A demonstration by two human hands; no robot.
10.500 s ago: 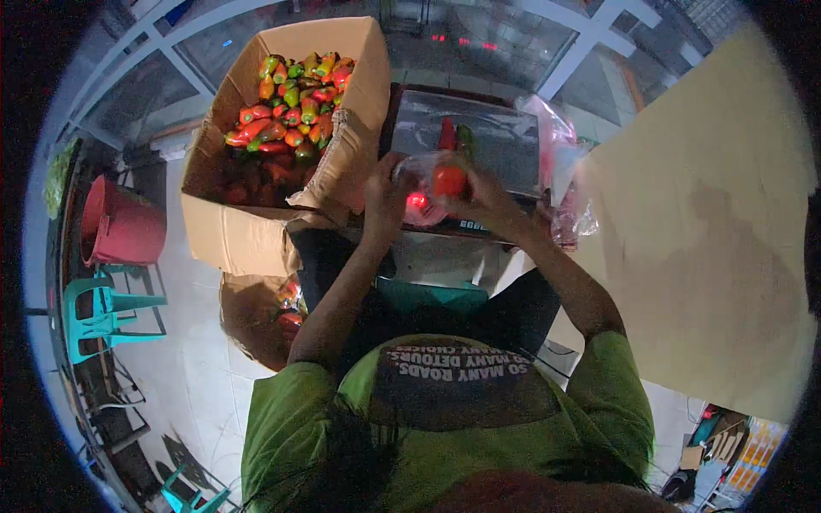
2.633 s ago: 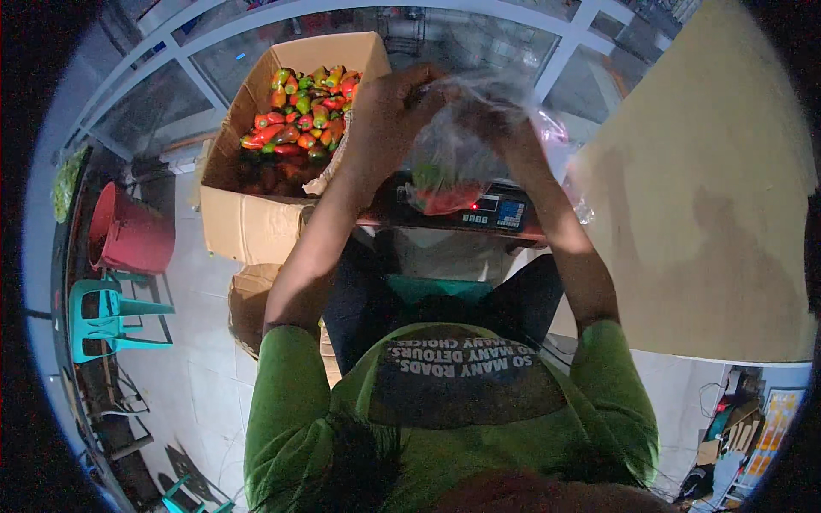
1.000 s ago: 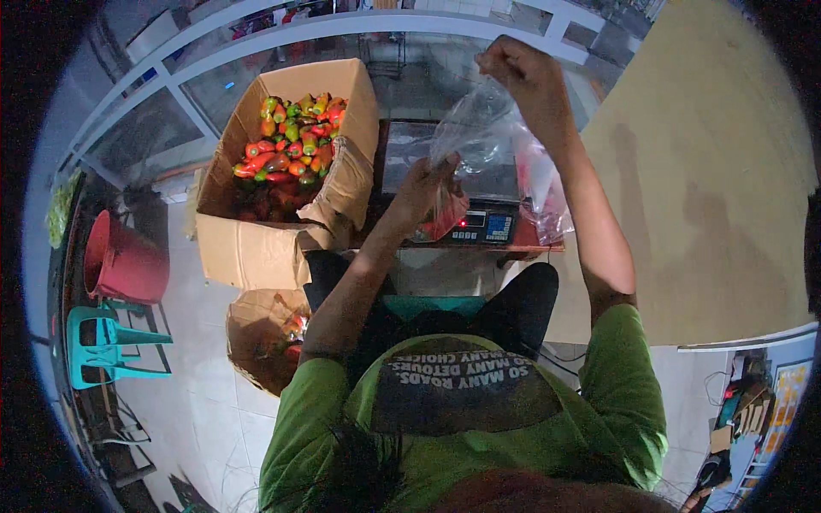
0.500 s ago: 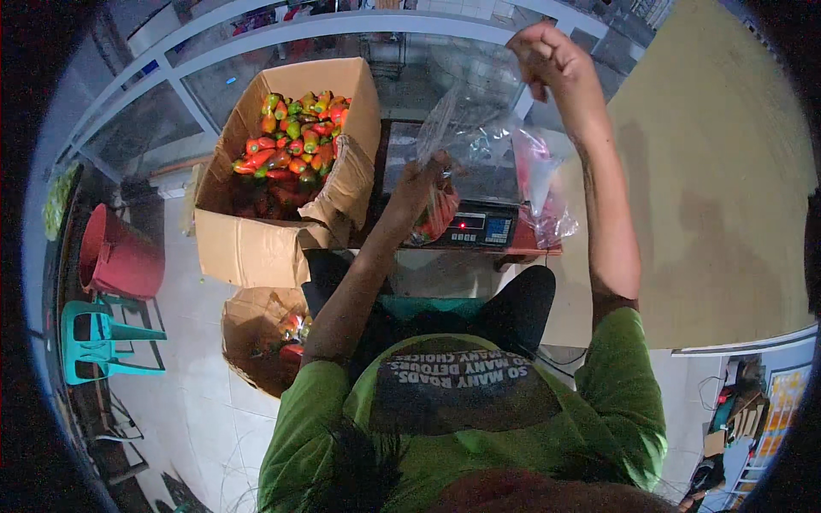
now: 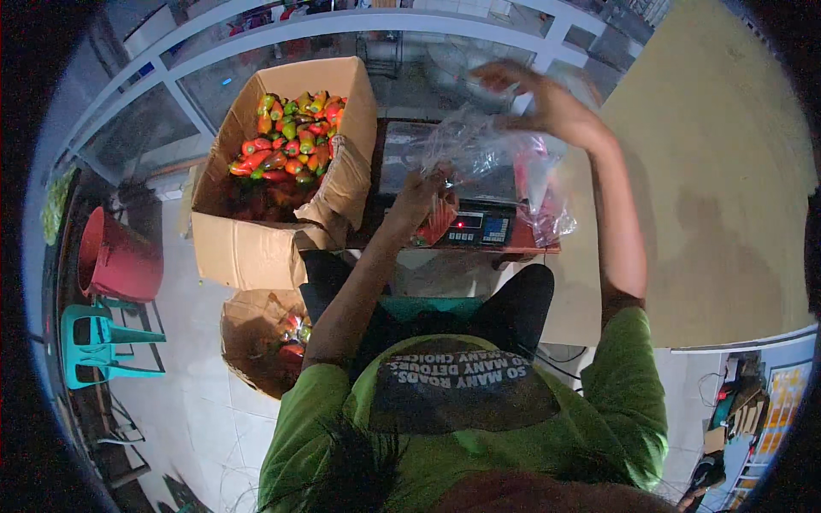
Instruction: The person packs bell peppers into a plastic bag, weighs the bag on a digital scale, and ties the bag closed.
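My left hand (image 5: pixel 416 201) is closed round the gathered neck of a clear plastic bag (image 5: pixel 438 224). Red peppers show through the bag's bulge, below my fingers. The loose, crinkled top (image 5: pixel 466 145) of the bag spreads up and to the right of my grip. My right hand (image 5: pixel 543 101) hangs above and right of that loose plastic, blurred by motion. Its fingers and thumb look spread, with nothing seen between them. Behind the bag sits a digital scale (image 5: pixel 485 227) with a flat platform and a lit red light.
At the left, a tall cardboard box (image 5: pixel 244 252) holds many red and green peppers. A lower cardboard box (image 5: pixel 244 329) contains bagged peppers. Pink-and-clear plastic bags (image 5: pixel 539 192) lie right of the scale. Farther left are a red bin (image 5: pixel 128 261) and a teal plastic chair (image 5: pixel 94 342).
My right hand has swung down and left, its fingers going from curled to spread. The bag's loose top has sunk and crumpled. My left hand keeps its hold on the bag.
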